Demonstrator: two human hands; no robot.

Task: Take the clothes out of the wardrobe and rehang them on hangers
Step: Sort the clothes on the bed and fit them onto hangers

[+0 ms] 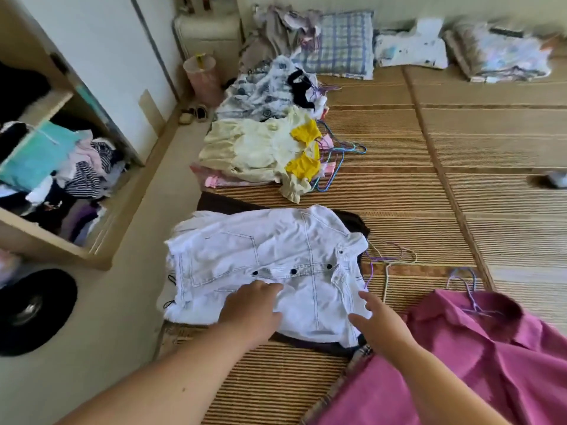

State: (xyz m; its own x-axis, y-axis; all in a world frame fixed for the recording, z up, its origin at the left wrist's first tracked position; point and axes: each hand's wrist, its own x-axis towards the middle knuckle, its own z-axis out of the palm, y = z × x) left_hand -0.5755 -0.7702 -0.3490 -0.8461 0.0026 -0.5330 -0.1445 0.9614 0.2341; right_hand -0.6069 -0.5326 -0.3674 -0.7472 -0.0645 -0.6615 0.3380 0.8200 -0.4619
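Observation:
A white jacket (270, 253) with dark buttons lies flat on the mat, on top of a dark garment (352, 220). My left hand (251, 311) rests on its lower front, fingers bent into the cloth. My right hand (380, 323) hovers open at the jacket's right edge, fingers spread. A wire hanger (389, 259) pokes out past the collar. To the right, a pink shirt (478, 357) sits on a purple hanger (466, 289). The open wardrobe (36, 237) at left holds a jumble of clothes (82, 176).
Further back lies a pile of hung clothes, a pale yellow dress (254, 151) on top, with coloured hangers (340, 151) sticking out. Pillows (340, 41) and folded bedding line the far wall. A pink bin (202, 75) stands by the wall; a black hat (33, 311) lies on the floor.

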